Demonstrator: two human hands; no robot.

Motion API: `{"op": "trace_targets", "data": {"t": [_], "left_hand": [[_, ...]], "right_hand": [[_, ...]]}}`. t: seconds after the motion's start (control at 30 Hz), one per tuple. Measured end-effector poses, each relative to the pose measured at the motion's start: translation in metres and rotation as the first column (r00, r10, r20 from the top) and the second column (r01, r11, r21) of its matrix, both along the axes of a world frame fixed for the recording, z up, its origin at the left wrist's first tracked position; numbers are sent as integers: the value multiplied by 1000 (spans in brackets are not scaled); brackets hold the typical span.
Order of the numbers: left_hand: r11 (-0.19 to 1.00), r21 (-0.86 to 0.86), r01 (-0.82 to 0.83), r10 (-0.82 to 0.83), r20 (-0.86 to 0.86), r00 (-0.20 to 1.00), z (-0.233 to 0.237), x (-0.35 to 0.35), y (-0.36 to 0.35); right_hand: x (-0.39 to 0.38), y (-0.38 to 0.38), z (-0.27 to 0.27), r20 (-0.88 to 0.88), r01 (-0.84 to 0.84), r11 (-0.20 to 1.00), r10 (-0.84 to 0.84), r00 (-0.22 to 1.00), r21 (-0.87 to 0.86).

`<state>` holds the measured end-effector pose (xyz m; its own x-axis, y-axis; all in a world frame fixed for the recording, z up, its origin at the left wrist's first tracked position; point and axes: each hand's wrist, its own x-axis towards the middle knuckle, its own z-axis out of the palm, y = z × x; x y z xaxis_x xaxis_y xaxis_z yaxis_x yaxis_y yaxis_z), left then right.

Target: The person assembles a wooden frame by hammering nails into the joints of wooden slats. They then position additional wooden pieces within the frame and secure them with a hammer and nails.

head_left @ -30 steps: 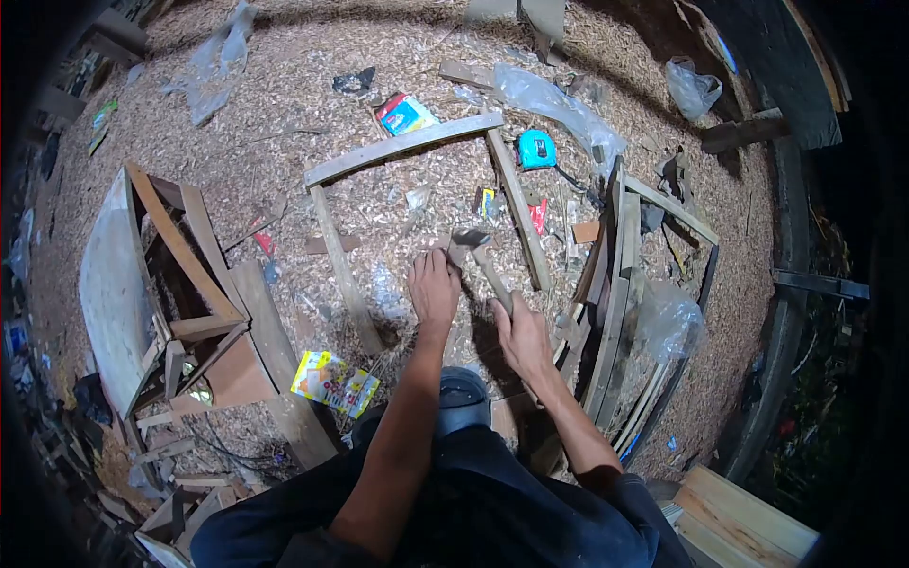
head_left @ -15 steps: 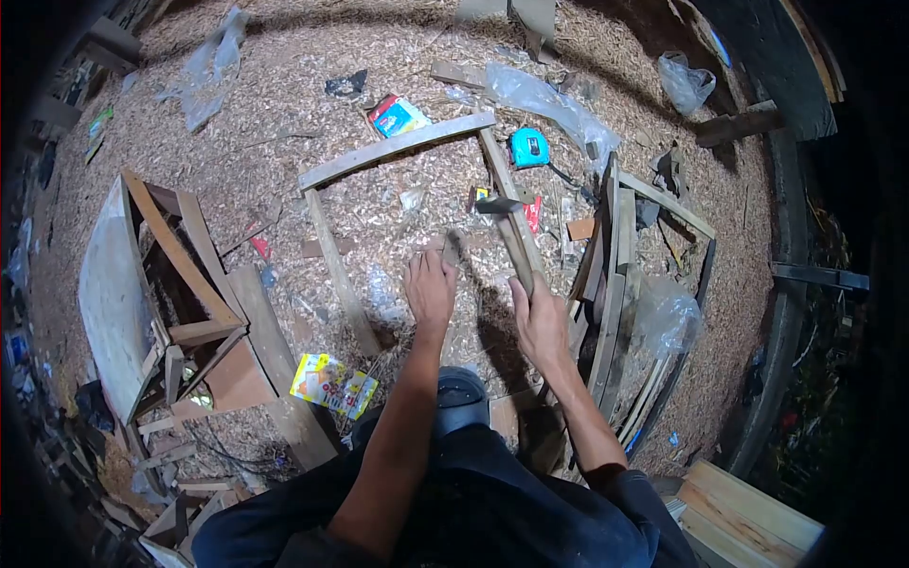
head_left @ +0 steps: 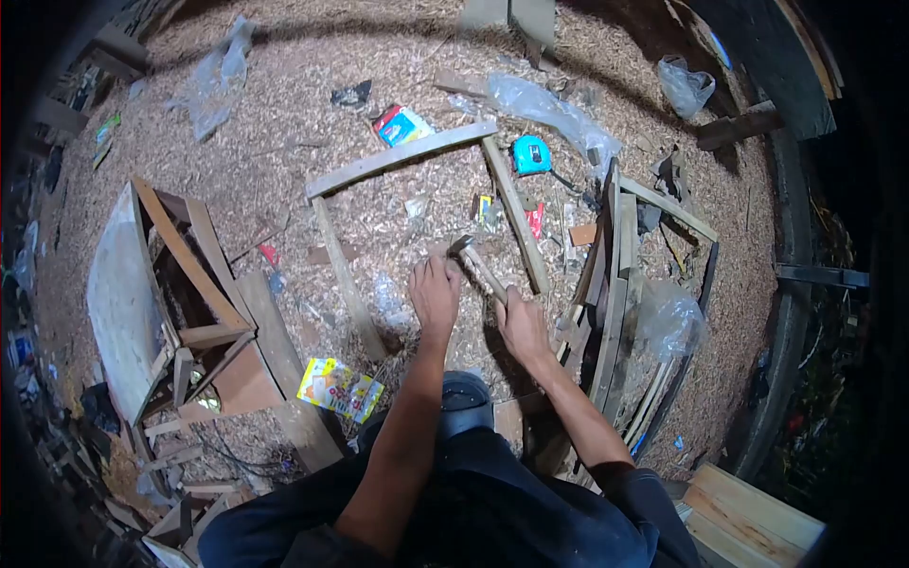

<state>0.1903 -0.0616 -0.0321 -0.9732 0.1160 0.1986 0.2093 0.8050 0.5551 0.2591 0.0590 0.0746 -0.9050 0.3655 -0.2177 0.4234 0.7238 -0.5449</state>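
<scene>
My right hand [head_left: 524, 327] is wrapped around the wooden handle of a hammer [head_left: 487, 275]. The hammer's dark head is low, just beyond the fingertips of my left hand [head_left: 435, 295]. Those left fingers are curled together near the wood-chip ground; whatever they pinch is too small or hidden to make out. Ahead of both hands lies a three-sided frame of wooden strips [head_left: 407, 156], its open side towards me.
A turquoise tape measure [head_left: 531, 155] lies by the frame's far right corner. Wooden assemblies stand at left [head_left: 194, 303] and right [head_left: 614, 312]. A yellow packet [head_left: 341, 389], a blue-red packet [head_left: 402, 125] and plastic bags [head_left: 686, 87] are scattered on the shavings.
The hammer has swung down and left, from raised over the frame's right strip to beside my left fingertips. My left hand has stayed nearly in place. The view has shifted slightly.
</scene>
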Motion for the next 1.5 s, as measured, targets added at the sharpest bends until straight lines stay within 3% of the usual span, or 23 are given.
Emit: {"op": "trace_targets", "data": {"t": [0.03, 0.1, 0.17, 0.23, 0.3, 0.47, 0.53, 0.57, 0.63, 0.67, 0.77, 0.83, 0.9, 0.97, 1.03, 1.07, 1.17, 1.23, 1.33, 1.37, 1.43, 1.5], "left_hand": [[1000, -24, 1, 1, 78, 997, 3, 3, -1], [999, -50, -5, 13, 156, 988, 2, 2, 1], [994, 96, -53, 53, 9, 999, -3, 2, 3], [993, 108, -35, 34, 13, 999, -6, 4, 0], [997, 71, -24, 21, 53, 998, -8, 2, 0], [995, 94, -15, 8, 70, 997, 0, 2, 0], [996, 89, -25, 19, 65, 998, -1, 2, 0], [996, 86, -32, 27, 57, 998, -1, 2, 0], [995, 86, -41, 38, 35, 999, -5, 4, 2], [995, 84, -50, 49, 5, 999, -7, 1, 2], [999, -32, -37, 40, 99, 994, 3, 1, 2], [999, -20, -41, 43, 101, 994, 1, 2, 4], [999, -17, -49, 51, 94, 994, -2, 2, 1], [999, 40, -23, 19, 85, 996, -2, 3, -1], [999, 32, -30, 27, 79, 997, -3, 6, 0], [999, 25, -37, 36, 66, 997, -4, 3, 1], [1000, -15, -20, 20, 53, 998, -7, 3, -1], [996, 88, -23, 21, 26, 999, -7, 0, 1], [993, 117, -23, 19, 35, 999, -10, 2, 1], [993, 115, -24, 20, 37, 999, -10, 2, 0], [992, 123, -34, 29, 48, 998, -4, 0, 1], [991, 133, -26, 27, -4, 1000, -5, -6, 2]], "right_hand": [[3, 2, -2, 82, -105, 988, 96, 992, 109], [6, 2, 13, 90, -104, 990, 96, 991, 92], [3, -5, 32, -23, -49, 999, 49, 999, 3], [10, -6, 15, -111, -15, 999, 11, 994, -38], [12, -4, -11, 109, -113, 983, 98, 989, 144], [11, -8, 34, 116, -110, 993, 105, 988, 36], [14, -16, 46, -188, 66, 981, -101, 977, -185], [16, -15, 31, -185, 65, 980, -100, 978, -186], [24, -5, -24, 118, -34, 997, 26, 993, 66], [30, 0, -38, 106, -37, 996, 29, 994, 76], [24, 1, 19, 186, -69, 994, 52, 981, 84], [16, -6, 54, 158, -22, 997, 10, 987, 78], [8, -11, 65, -149, 56, 998, -60, 987, -33], [8, -11, 47, -226, 43, 995, -61, 972, -85], [18, 1, -12, 62, -81, 986, 72, 995, 145], [21, 6, -19, 96, -77, 989, 65, 993, 129], [16, 14, 16, 176, -84, 981, 52, 983, 177], [10, 6, 46, 129, -61, 984, 40, 991, 166], [11, -7, 57, -234, -69, 997, 64, 970, -14], [13, -6, 39, -231, -71, 997, 65, 971, -16], [21, 2, -19, 52, -88, 990, 83, 995, 108], [20, 11, -24, 79, -60, 994, 53, 996, 93]]}}
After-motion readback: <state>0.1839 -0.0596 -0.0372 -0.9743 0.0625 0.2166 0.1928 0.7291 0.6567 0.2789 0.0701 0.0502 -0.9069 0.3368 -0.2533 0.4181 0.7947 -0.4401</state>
